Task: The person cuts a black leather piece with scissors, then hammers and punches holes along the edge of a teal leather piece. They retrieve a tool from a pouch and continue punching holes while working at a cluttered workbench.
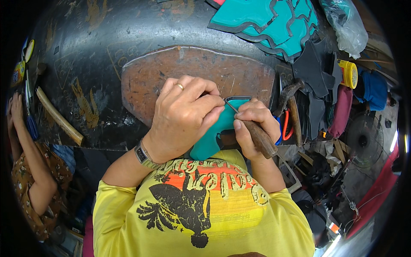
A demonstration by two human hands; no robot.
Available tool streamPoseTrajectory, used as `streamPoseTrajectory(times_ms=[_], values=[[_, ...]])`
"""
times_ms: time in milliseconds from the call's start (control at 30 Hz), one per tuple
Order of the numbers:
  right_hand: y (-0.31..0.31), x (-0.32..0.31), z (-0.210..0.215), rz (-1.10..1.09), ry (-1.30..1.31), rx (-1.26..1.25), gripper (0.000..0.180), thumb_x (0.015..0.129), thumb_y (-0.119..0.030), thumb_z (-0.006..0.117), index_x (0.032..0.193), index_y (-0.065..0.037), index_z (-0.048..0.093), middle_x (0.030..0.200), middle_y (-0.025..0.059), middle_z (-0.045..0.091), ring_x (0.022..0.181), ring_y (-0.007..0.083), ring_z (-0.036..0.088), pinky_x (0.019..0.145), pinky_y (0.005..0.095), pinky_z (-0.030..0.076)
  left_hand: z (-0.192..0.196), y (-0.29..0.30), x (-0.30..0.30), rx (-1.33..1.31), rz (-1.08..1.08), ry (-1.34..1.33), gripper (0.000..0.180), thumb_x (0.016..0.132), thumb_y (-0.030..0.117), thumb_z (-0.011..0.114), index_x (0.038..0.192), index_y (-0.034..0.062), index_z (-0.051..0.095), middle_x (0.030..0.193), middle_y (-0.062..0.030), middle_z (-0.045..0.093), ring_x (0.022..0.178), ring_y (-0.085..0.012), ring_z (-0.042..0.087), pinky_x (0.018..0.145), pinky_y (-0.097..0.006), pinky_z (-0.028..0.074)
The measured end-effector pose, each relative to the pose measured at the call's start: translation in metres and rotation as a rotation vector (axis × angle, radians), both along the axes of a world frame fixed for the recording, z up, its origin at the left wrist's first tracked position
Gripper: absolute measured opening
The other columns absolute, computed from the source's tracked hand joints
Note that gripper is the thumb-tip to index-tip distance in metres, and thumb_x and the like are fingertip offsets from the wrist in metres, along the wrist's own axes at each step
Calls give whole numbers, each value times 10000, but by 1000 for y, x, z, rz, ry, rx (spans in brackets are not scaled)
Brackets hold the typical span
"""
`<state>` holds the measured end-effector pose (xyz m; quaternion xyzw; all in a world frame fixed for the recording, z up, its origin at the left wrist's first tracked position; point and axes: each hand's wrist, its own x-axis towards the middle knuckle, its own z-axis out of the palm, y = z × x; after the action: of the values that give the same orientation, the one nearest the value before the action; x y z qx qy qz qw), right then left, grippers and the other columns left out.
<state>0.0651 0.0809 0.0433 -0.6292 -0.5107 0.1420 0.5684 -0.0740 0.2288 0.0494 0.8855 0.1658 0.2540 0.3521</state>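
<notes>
My left hand [182,105], with a ring and a wristwatch, is closed on a teal shoe-upper-like piece [207,143] with a dark folded edge. The piece hangs over the table's near edge against my yellow shirt. My right hand [260,120] grips an awl-like tool [261,140] by its worn wooden handle. Its thin metal shaft points up and left along the piece's upper edge, close to my left fingertips. The fingers hide part of the shaft and most of that edge. Under both hands lies a worn brown board [150,81].
A hammer [291,96] and red-handled scissors [289,125] lie right of the board. Beyond it are stacked teal pieces [261,23], dark cut pieces [312,68] and a yellow tub [348,73]. A curved stick [59,116] lies left, near another person's arm [32,158].
</notes>
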Motion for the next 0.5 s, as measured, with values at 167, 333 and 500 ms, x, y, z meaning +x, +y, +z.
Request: streamPoseTrajectory(times_ms=[167, 333, 500], values=[[1, -1, 2, 1, -21, -17, 203, 737, 66, 710, 921, 18, 640, 785, 137, 652, 695, 254, 656, 663, 349, 521, 0, -1, 1, 2, 28, -4, 172, 707, 86, 858, 861, 100, 783, 923, 11, 689, 869, -194, 640, 782, -358, 452], [2, -3, 3, -1, -79, -33, 179, 741, 57, 707, 900, 17, 636, 775, 136, 639, 686, 269, 641, 663, 359, 509, 1, 0, 0, 12, -6, -12, 171, 743, 97, 817, 900, 93, 750, 996, -4, 662, 914, -220, 626, 809, -374, 444], [3, -3, 3, 6, -142, -17, 166, 752, 55, 700, 901, 30, 631, 766, 140, 643, 672, 256, 639, 647, 350, 501, 10, -6, -11, 45, 90, 69, 309, 728, 141, 848, 1020, 95, 757, 1036, -24, 652, 969, -230, 622, 818, -378, 442]])
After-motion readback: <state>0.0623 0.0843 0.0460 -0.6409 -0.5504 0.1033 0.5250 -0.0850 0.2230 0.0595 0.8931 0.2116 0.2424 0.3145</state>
